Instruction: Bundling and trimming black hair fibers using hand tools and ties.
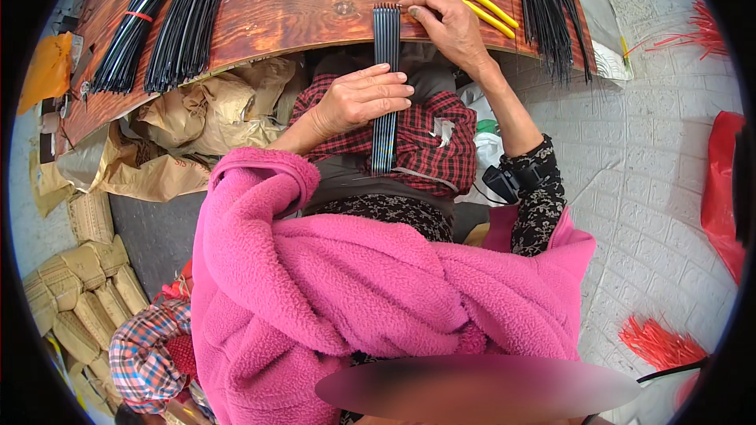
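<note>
A flat row of slim black strips [386, 39] runs from the wooden tabletop down over its near edge toward my lap. My left hand [358, 98] grips the row around its middle, with the fingers laid across it and the thumb hidden. At the far end of the strips is my right hand [453, 27], its thumb and forefinger closed near the top right corner. What sits between those fingertips is too small to make out. Just right of that hand lie pliers with yellow handles [492, 6].
Bundles of long black strips lie on the left, one tied with a red band [138, 16]; more black strips [543, 12] hang over the right edge. Brown paper sacking [197, 118] is under the table. Another person in a checked sleeve [150, 358] is at lower left.
</note>
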`<state>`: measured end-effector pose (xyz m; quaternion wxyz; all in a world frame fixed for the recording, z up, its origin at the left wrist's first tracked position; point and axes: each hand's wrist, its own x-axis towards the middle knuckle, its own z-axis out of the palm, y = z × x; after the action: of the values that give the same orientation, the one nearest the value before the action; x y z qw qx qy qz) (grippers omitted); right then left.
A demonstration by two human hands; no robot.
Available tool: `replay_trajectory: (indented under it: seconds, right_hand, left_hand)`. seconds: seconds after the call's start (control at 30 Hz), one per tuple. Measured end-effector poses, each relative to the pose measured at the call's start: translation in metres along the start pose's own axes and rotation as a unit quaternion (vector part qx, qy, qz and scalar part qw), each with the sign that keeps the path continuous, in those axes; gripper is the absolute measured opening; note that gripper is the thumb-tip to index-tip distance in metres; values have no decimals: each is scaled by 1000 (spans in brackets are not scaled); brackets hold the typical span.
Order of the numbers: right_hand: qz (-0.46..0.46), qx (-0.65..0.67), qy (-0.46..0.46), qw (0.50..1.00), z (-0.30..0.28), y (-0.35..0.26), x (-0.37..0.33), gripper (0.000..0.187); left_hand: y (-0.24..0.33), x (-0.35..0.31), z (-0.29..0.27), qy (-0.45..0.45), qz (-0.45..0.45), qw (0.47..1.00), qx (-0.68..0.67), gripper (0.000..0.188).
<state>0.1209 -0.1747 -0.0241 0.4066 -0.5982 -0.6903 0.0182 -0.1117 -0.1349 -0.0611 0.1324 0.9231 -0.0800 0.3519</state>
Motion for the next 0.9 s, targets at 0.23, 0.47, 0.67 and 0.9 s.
replay_trajectory:
  seconds: [0.23, 0.47, 0.67, 0.9]
  right_hand:
    - [-50, -71, 54, 995, 2, -9, 1, 15]
    - [-42, -43, 44, 997, 3, -11, 5, 14]
    - [-57, -12, 4, 998, 0, -2, 9, 13]
    - [-65, -67, 36, 995, 10, -10, 5, 12]
  left_hand:
    - [0, 1, -1, 3, 2, 1000, -8, 20]
    - [0, 2, -3, 2, 7, 1000, -11, 21]
    - [0, 3, -5, -8, 6, 1000, -20, 21]
    - [1, 3, -4, 0, 2, 1000, -24, 21]
